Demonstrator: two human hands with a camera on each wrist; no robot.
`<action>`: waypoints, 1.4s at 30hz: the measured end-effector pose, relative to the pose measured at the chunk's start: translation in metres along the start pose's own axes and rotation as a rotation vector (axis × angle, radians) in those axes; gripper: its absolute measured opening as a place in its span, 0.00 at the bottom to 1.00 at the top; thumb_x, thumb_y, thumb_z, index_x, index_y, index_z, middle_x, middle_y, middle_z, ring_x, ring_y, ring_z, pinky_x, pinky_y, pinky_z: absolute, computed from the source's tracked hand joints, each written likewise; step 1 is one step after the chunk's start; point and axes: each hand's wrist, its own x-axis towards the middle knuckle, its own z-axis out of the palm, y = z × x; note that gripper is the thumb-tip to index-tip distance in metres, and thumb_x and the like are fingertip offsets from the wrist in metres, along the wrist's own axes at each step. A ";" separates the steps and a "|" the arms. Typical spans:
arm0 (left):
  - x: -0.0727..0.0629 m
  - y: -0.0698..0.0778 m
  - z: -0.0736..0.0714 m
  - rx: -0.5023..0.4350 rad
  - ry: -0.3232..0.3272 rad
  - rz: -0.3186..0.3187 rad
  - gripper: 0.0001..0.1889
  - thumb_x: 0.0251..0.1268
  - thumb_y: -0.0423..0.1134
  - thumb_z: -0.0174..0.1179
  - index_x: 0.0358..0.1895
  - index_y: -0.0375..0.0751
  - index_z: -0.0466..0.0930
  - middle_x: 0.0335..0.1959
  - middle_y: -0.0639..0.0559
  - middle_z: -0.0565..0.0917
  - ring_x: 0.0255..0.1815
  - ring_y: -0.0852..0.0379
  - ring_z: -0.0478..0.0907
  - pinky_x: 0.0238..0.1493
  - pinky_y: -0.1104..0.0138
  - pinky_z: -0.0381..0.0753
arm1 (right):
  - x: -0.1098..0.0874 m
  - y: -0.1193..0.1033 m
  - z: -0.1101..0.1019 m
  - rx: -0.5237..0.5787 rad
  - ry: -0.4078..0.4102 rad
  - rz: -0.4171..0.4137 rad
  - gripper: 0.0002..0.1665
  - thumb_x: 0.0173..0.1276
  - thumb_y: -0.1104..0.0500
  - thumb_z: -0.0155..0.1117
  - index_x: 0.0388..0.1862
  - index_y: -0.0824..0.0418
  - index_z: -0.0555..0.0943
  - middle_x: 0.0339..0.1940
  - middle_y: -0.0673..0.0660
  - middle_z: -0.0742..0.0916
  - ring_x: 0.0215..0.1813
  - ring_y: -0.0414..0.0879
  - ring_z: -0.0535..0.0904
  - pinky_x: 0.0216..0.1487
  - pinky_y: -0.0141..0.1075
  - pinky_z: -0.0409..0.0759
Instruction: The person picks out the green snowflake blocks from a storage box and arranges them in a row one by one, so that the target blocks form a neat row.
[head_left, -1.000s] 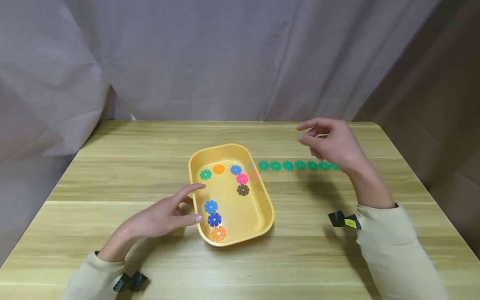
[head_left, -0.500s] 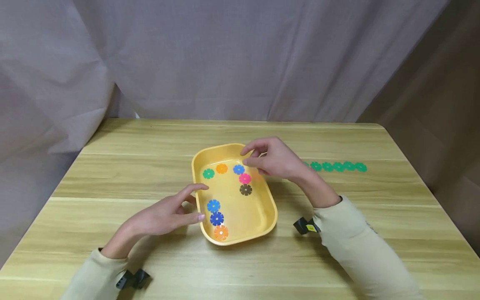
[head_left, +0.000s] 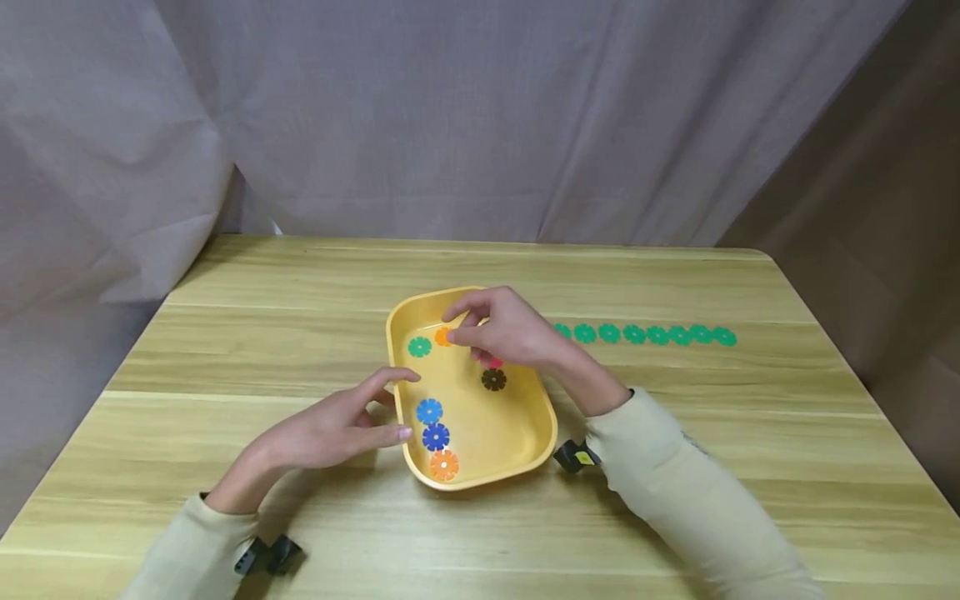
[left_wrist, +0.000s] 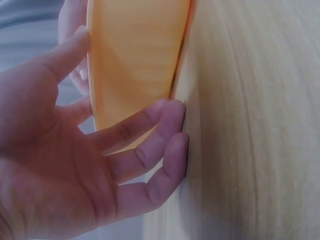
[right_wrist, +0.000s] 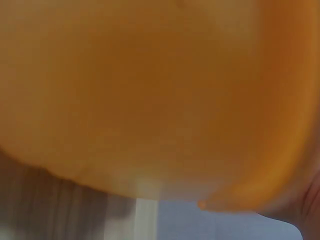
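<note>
A yellow plastic tray point(head_left: 528, 462) stands on the table. My left hand point(head_left: 333, 425) grips its left wall, index finger and thumb over the rim; in the left wrist view the other fingers point(left_wrist: 172, 155) bend down beside the outer wall. Over the tray's far part hovers my right hand point(head_left: 506, 329), fingers loosely curved, holding nothing visible. Its thumb is by an orange snowflake disc point(head_left: 442, 337). A green disc point(head_left: 420, 347) lies left of that. Beneath the hand are a partly hidden pink disc point(head_left: 492, 363) and a brown one point(head_left: 493, 379). Only blurred tray fills the right wrist view.
Along the tray's near left side lie a light blue disc point(head_left: 430, 411), a dark blue disc point(head_left: 436, 437) and another orange disc point(head_left: 444, 465). Right of the tray, several green discs point(head_left: 634, 334) form a row on the wooden table point(head_left: 750, 467). A grey curtain point(head_left: 450, 125) hangs behind.
My right hand has moved left from above the green row into the space over the tray, now covering the blue disc there. The left hand stays on the tray's wall.
</note>
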 end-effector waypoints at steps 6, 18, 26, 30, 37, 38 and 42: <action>0.000 0.000 0.000 -0.001 0.002 0.000 0.34 0.76 0.54 0.64 0.79 0.58 0.59 0.66 0.36 0.78 0.47 0.53 0.88 0.47 0.57 0.81 | 0.011 0.003 0.009 -0.014 -0.019 0.018 0.21 0.70 0.64 0.71 0.61 0.68 0.83 0.37 0.67 0.86 0.20 0.43 0.80 0.28 0.40 0.83; -0.001 0.001 0.001 0.001 0.004 0.005 0.34 0.77 0.54 0.64 0.79 0.58 0.59 0.66 0.36 0.79 0.45 0.54 0.88 0.47 0.57 0.81 | 0.025 0.016 0.017 -0.067 -0.082 0.059 0.23 0.71 0.64 0.71 0.63 0.68 0.82 0.36 0.65 0.86 0.24 0.44 0.83 0.32 0.37 0.85; -0.001 0.001 0.002 -0.004 0.006 0.001 0.34 0.76 0.53 0.65 0.79 0.58 0.59 0.66 0.37 0.79 0.47 0.54 0.88 0.48 0.57 0.81 | 0.032 0.023 0.024 -0.122 -0.152 0.060 0.28 0.73 0.63 0.69 0.70 0.65 0.78 0.20 0.54 0.82 0.20 0.42 0.76 0.25 0.31 0.73; -0.001 0.001 0.003 0.002 0.007 0.002 0.34 0.77 0.54 0.64 0.79 0.58 0.59 0.66 0.37 0.79 0.47 0.54 0.88 0.49 0.57 0.81 | 0.034 0.026 0.028 -0.215 -0.173 0.066 0.28 0.76 0.61 0.67 0.74 0.59 0.77 0.22 0.54 0.83 0.16 0.40 0.69 0.20 0.30 0.68; -0.001 0.000 0.002 0.002 0.012 0.003 0.34 0.76 0.53 0.65 0.79 0.57 0.60 0.65 0.37 0.79 0.46 0.54 0.88 0.49 0.57 0.81 | 0.036 0.028 0.032 -0.467 -0.192 -0.022 0.28 0.80 0.57 0.61 0.77 0.54 0.76 0.75 0.56 0.80 0.45 0.44 0.79 0.40 0.29 0.74; -0.001 0.000 0.002 0.001 0.012 0.003 0.34 0.76 0.53 0.65 0.79 0.57 0.60 0.65 0.37 0.79 0.47 0.54 0.88 0.49 0.57 0.81 | 0.036 0.028 0.032 -0.478 -0.188 -0.021 0.28 0.80 0.57 0.62 0.76 0.54 0.77 0.75 0.56 0.81 0.46 0.46 0.80 0.41 0.31 0.76; -0.001 0.001 0.002 -0.002 0.011 -0.005 0.35 0.76 0.53 0.65 0.79 0.58 0.60 0.66 0.37 0.79 0.48 0.53 0.88 0.49 0.56 0.82 | 0.037 0.030 0.035 -0.474 -0.130 -0.022 0.24 0.76 0.57 0.66 0.69 0.55 0.83 0.70 0.57 0.85 0.58 0.49 0.84 0.57 0.37 0.82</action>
